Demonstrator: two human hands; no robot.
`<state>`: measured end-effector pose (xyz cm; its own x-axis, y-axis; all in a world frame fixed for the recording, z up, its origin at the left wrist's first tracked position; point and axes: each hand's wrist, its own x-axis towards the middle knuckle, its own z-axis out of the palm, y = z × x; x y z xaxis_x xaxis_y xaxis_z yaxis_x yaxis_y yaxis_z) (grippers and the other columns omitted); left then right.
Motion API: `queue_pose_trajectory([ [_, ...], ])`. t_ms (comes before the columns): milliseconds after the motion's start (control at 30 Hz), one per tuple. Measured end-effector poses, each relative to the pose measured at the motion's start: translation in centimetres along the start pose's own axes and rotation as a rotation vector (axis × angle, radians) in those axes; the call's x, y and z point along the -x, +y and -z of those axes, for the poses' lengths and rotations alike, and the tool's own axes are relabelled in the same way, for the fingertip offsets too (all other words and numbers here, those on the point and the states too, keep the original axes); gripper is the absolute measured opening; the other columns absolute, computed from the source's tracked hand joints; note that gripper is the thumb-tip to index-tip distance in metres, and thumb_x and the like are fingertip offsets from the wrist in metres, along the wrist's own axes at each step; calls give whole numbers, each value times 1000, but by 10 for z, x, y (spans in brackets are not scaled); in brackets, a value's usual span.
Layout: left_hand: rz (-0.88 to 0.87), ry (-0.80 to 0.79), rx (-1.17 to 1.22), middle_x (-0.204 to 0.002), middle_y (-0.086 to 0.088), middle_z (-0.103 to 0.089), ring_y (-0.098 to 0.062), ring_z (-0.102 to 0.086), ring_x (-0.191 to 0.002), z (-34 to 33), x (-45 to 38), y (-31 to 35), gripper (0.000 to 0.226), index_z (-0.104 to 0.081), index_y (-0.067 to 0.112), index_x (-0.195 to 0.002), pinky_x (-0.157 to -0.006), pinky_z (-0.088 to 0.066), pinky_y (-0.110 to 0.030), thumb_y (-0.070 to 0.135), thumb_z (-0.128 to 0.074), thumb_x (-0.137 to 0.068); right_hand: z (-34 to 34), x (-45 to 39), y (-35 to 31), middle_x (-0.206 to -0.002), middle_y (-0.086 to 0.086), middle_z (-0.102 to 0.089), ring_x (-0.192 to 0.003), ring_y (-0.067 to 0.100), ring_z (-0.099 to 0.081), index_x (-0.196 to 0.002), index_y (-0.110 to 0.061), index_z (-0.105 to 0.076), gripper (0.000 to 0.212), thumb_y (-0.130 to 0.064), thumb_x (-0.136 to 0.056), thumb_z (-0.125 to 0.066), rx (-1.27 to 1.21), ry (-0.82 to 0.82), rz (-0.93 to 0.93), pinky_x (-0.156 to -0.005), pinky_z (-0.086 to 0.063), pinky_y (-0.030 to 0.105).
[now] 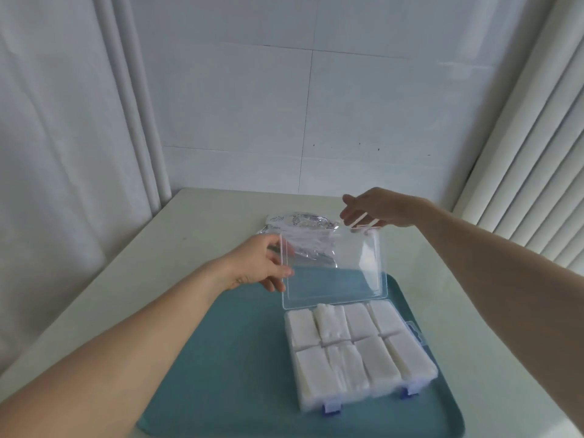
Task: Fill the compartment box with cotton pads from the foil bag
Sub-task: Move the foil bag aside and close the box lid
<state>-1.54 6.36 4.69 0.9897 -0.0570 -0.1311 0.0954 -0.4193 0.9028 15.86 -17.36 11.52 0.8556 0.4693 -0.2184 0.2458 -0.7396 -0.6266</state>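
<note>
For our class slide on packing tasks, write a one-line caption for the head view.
Both hands, left and right, hold the clear lid above a compartment box full of cotton pads.

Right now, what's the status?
Both hands grip the lid. Box full of pads. Bag behind; nothing blocking.

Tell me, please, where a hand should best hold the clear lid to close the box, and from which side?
Probably the lid's free top edge, from above and behind. The lid stands upright, hinged along the compartment box; the right hand is already at that edge, the left hand on its left side.
</note>
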Motion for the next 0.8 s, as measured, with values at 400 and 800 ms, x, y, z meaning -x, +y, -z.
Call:
queue_pose_trajectory([
  [400, 46, -41, -41, -130, -3, -63, -22, -61, -108, -38, 67, 24, 42, -69, 23, -110, -100, -44, -36, 56, -51, -92, -51, 197, 43, -117, -17, -69, -110, 1, -63, -102, -33, -74, 22, -38, -80, -79, 74, 145, 211, -107, -42, 28],
  [800, 31, -40, -494, -150, -5, -47, -22, -49, -134, -78, 77, -39, 61, -36, 27, -152, -113, -38, -35, 37, -60, -97, -156, 218, 95, -155, 3, -42, -149, 26, -28, -123, -36, -66, 39, -32, -86, -77, 224, 312, 159, -116, -14, 25],
])
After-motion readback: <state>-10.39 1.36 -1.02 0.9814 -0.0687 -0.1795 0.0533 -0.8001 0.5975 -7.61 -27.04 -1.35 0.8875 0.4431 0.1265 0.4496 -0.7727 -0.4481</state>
